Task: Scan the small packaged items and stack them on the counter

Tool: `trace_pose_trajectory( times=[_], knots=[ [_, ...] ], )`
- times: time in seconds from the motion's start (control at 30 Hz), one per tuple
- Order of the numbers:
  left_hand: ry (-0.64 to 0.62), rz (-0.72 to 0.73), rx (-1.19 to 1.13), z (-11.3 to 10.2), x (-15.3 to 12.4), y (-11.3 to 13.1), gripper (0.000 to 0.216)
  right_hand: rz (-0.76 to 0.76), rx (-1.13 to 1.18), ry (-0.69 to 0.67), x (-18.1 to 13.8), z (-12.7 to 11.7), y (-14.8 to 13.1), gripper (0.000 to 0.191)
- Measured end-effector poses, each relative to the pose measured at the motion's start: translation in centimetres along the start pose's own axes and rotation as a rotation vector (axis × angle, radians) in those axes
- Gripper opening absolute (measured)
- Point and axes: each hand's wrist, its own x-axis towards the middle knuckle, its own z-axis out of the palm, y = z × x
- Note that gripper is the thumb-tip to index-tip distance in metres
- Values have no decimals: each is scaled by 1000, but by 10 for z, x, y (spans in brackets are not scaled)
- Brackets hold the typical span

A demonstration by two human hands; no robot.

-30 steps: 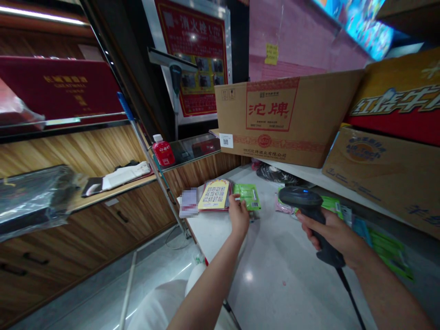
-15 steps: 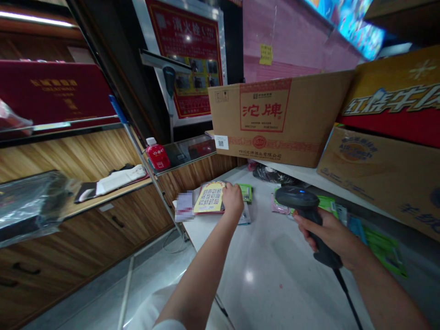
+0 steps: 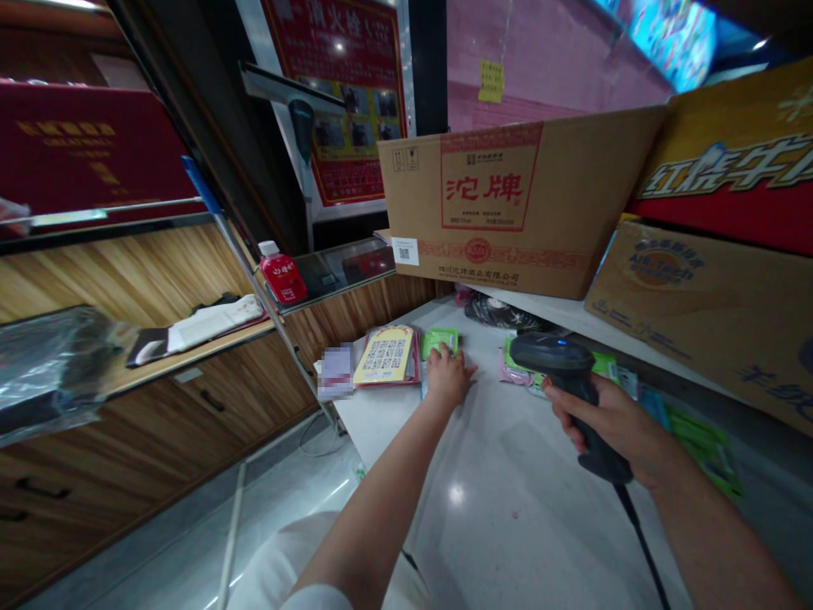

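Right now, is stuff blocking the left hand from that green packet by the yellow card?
Nothing visible: the left hand reaches over the near edge of the green packet. The yellow card lies left of it; the scanner, in the right hand, is farther right.

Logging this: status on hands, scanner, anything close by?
Right hand holds corded barcode scanner. Left hand open, fingers over green packet. Yellow-topped stack close on packet's left.
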Motion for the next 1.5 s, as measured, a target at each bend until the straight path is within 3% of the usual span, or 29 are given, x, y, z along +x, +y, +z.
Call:
trace_pose_trajectory(
  times=[0.33, 0.5, 0.63, 0.87, 1.0, 1.1, 1.2, 1.33, 1.5],
  knots=[
    [16, -63, 44, -9, 0, 3, 54, -10, -5, 91, 1, -16, -3, 41],
    [54, 112, 40, -10, 0, 18, 36, -22, 2, 189, 9, -37, 3, 40],
    [22, 210, -132, 6, 11, 38, 26, -16, 43, 210, 11, -47, 5, 39],
    [3, 47, -337, 33, 45, 82, 23, 29, 1, 229, 17, -54, 9, 36],
    [57, -146, -318, 33, 54, 104, 56, 73, -6, 243, 22, -55, 12, 36],
    [0, -254, -308, 30, 57, 114, 70, 72, -3, 238, 23, -54, 13, 35],
    [-84, -306, -333, 25, 61, 115, 68, 81, -7, 250, 23, -54, 13, 32],
    [-127, -267, -385, 22, 65, 104, 45, 80, -3, 261, 22, -53, 12, 29],
    [6, -180, -590, 22, 66, 84, 16, 67, -21, 240, 21, -49, 9, 33]
  ],
)
